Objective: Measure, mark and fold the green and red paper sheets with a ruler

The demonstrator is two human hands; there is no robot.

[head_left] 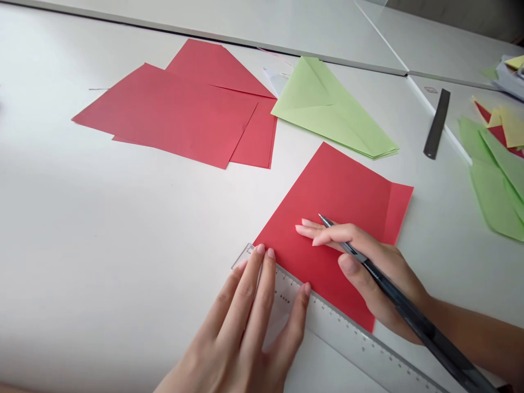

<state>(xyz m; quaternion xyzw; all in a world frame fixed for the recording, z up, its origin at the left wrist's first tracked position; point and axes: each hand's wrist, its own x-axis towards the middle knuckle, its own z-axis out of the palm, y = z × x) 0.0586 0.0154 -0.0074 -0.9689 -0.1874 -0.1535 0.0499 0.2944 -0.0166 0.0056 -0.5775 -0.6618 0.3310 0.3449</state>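
A clear plastic ruler [346, 322] lies along the near edge of a red sheet of paper [327, 191]. My left hand [249, 327] presses on the ruler near its marked end, with fingers stretched out and the thumb apart. Between the thumb and fingers of my right hand [380, 273] is a dark pen [393, 292]. Its tip points up and left over the sheet. Two fingers of that hand reach out just over the red paper. A fold line runs near the sheet's right side.
Several overlapping red sheets [176, 114] lie at the back left. Beside them is a folded light green paper stack [327, 106]. A dark strip [437, 124] lies at the right, near more green paper [497, 180] and red and yellow pieces [511, 126].
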